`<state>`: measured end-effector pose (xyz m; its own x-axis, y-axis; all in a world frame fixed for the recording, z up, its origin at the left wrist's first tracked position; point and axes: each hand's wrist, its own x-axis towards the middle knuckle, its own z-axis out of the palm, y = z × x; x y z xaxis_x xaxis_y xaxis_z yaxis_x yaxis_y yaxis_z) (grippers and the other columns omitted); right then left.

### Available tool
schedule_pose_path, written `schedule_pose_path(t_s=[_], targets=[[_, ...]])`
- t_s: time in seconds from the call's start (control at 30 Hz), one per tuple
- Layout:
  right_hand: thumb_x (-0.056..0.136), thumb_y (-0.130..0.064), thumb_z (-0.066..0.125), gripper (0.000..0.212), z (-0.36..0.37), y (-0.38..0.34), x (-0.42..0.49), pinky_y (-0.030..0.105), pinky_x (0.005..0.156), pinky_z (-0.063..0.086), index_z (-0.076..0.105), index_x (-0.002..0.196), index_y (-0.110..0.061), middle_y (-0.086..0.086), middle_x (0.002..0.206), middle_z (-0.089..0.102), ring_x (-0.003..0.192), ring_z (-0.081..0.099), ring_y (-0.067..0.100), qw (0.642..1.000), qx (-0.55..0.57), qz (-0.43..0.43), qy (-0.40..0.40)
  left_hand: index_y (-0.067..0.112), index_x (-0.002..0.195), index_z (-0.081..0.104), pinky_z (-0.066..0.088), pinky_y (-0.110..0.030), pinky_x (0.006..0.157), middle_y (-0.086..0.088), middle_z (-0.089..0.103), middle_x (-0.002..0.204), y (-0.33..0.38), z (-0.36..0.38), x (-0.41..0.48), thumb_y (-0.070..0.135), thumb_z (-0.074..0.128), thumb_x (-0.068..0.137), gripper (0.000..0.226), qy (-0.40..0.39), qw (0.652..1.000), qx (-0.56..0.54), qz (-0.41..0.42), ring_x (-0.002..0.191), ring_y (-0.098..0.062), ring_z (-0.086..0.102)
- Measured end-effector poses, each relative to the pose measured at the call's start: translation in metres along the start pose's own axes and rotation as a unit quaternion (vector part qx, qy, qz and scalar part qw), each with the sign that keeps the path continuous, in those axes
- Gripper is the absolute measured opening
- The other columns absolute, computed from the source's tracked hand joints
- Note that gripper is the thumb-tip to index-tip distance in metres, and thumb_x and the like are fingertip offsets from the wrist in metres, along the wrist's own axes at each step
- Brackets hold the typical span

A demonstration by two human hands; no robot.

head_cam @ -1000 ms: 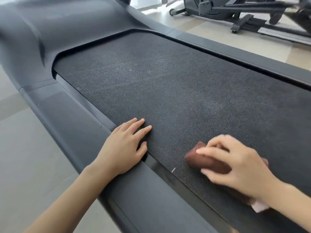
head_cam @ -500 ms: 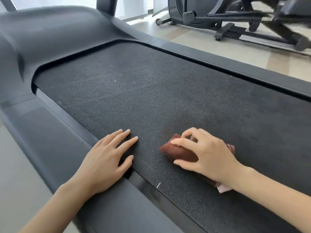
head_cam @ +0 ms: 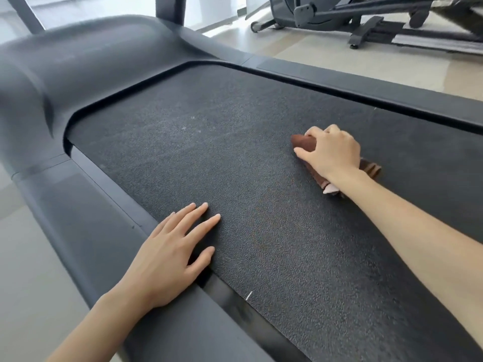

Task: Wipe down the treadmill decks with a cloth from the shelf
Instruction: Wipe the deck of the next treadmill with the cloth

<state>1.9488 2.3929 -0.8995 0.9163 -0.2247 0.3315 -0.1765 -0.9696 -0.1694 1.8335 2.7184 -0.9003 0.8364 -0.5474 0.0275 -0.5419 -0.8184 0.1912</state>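
The treadmill deck (head_cam: 235, 158) is a dark, rough belt framed by smooth grey side rails. My right hand (head_cam: 332, 152) presses a folded brown cloth (head_cam: 303, 143) onto the belt near the far rail, fingers curled over it; most of the cloth is hidden under the palm, and a pale corner shows by the wrist. My left hand (head_cam: 170, 254) lies flat with fingers spread on the near edge of the belt, its heel on the near side rail (head_cam: 86, 226). Faint pale specks mark the belt toward the motor hood.
The grey motor hood (head_cam: 78, 64) rises at the belt's left end, with dark uprights behind it. Another black exercise machine (head_cam: 366, 22) stands on the pale tiled floor beyond the far rail (head_cam: 366, 87). Floor shows on the near left.
My right hand has slid the cloth across the belt from near my left hand toward the far rail. My left hand stays planted on the near edge.
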Motion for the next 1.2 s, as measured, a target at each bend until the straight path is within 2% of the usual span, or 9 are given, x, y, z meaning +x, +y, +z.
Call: schedule_pose_path(t_s=[0.13, 0.23, 0.33, 0.43, 0.57, 0.67, 0.87, 1.0, 1.2], targets=[[0.081, -0.060, 0.055, 0.043, 0.000, -0.059, -0.024, 0.033, 0.076, 0.045, 0.059, 0.111, -0.030, 0.007, 0.105, 0.057, 0.099, 0.056, 0.028, 0.993, 0.045, -0.107, -0.025, 0.030, 0.137, 0.045, 0.027, -0.032, 0.112, 0.010, 0.039, 0.146, 0.002, -0.001, -0.003, 0.051, 0.027, 0.085, 0.059, 0.057, 0.994, 0.007, -0.098, 0.137, -0.010, 0.031], [0.080, -0.063, 0.053, 0.045, -0.011, -0.103, -0.071, 0.031, 0.074, 0.042, 0.058, 0.109, -0.030, 0.003, 0.102, 0.054, 0.096, 0.054, 0.023, 0.967, 0.097, -0.228, -0.052, 0.027, 0.139, 0.042, 0.024, -0.033, 0.113, 0.007, 0.037, 0.148, 0.002, -0.001, -0.003, 0.047, 0.030, 0.082, 0.062, 0.068, 0.979, 0.006, -0.194, 0.138, -0.013, 0.028], [0.080, -0.062, 0.054, 0.043, -0.028, -0.121, -0.124, 0.033, 0.072, 0.043, 0.063, 0.102, -0.027, 0.004, 0.098, 0.057, 0.088, 0.055, 0.023, 0.931, 0.119, -0.338, -0.068, 0.028, 0.142, 0.037, 0.019, -0.033, 0.115, 0.006, 0.031, 0.151, 0.001, -0.003, -0.003, 0.046, 0.029, 0.081, 0.065, 0.046, 0.979, 0.011, -0.200, 0.140, -0.014, 0.024], [0.079, -0.055, 0.056, 0.036, -0.043, -0.098, -0.155, 0.035, 0.070, 0.048, 0.064, 0.099, -0.026, 0.004, 0.095, 0.057, 0.083, 0.054, 0.024, 0.913, 0.143, -0.372, -0.093, 0.028, 0.143, 0.034, 0.016, -0.032, 0.116, 0.008, 0.027, 0.152, 0.000, -0.004, -0.005, 0.047, 0.027, 0.081, 0.065, 0.031, 0.982, 0.008, -0.188, 0.141, -0.012, 0.020], [0.075, -0.055, 0.054, 0.036, -0.051, -0.056, -0.164, 0.030, 0.064, 0.051, 0.066, 0.098, -0.029, -0.001, 0.091, 0.057, 0.077, 0.054, 0.020, 0.913, 0.158, -0.371, -0.068, 0.028, 0.143, 0.033, 0.013, -0.027, 0.116, 0.010, 0.026, 0.152, -0.010, -0.005, -0.006, 0.051, 0.026, 0.083, 0.065, 0.022, 0.987, 0.007, -0.156, 0.141, -0.009, 0.018], [0.072, -0.055, 0.058, 0.036, -0.042, -0.055, -0.141, 0.026, 0.061, 0.049, 0.067, 0.096, -0.030, -0.003, 0.089, 0.058, 0.076, 0.056, 0.018, 0.926, 0.163, -0.337, -0.048, 0.033, 0.143, 0.033, 0.013, -0.026, 0.116, 0.013, 0.025, 0.152, -0.024, -0.009, -0.004, 0.060, 0.014, 0.079, 0.072, 0.008, 0.993, 0.005, -0.116, 0.141, -0.008, 0.018], [0.081, -0.053, 0.058, 0.038, 0.007, -0.073, -0.003, 0.035, 0.075, 0.043, 0.061, 0.111, -0.030, 0.004, 0.105, 0.053, 0.104, 0.052, 0.026, 0.985, 0.071, -0.151, -0.047, 0.050, 0.141, 0.021, 0.007, -0.031, 0.116, 0.022, 0.014, 0.152, -0.055, -0.013, 0.009, 0.061, 0.007, 0.078, 0.065, -0.012, 0.997, 0.014, -0.078, 0.142, -0.002, 0.007], [0.084, -0.054, 0.055, 0.041, 0.031, -0.081, 0.062, 0.040, 0.084, 0.044, 0.059, 0.115, -0.029, 0.012, 0.112, 0.053, 0.109, 0.051, 0.035, 0.997, 0.031, -0.049, -0.045, 0.056, 0.138, 0.011, 0.001, -0.034, 0.118, 0.024, 0.008, 0.153, -0.081, -0.013, 0.025, 0.061, 0.006, 0.078, 0.060, -0.020, 0.999, -0.003, -0.038, 0.142, 0.000, 0.001], [0.080, -0.054, 0.058, 0.036, 0.024, -0.083, 0.041, 0.034, 0.078, 0.041, 0.061, 0.106, -0.030, 0.005, 0.100, 0.055, 0.099, 0.056, 0.031, 0.998, 0.025, -0.055, -0.026, 0.050, 0.140, 0.020, 0.004, -0.032, 0.118, 0.017, 0.016, 0.154, -0.109, -0.014, 0.058, 0.061, 0.011, 0.080, 0.062, -0.015, 0.999, -0.016, 0.041, 0.143, -0.006, 0.008]])
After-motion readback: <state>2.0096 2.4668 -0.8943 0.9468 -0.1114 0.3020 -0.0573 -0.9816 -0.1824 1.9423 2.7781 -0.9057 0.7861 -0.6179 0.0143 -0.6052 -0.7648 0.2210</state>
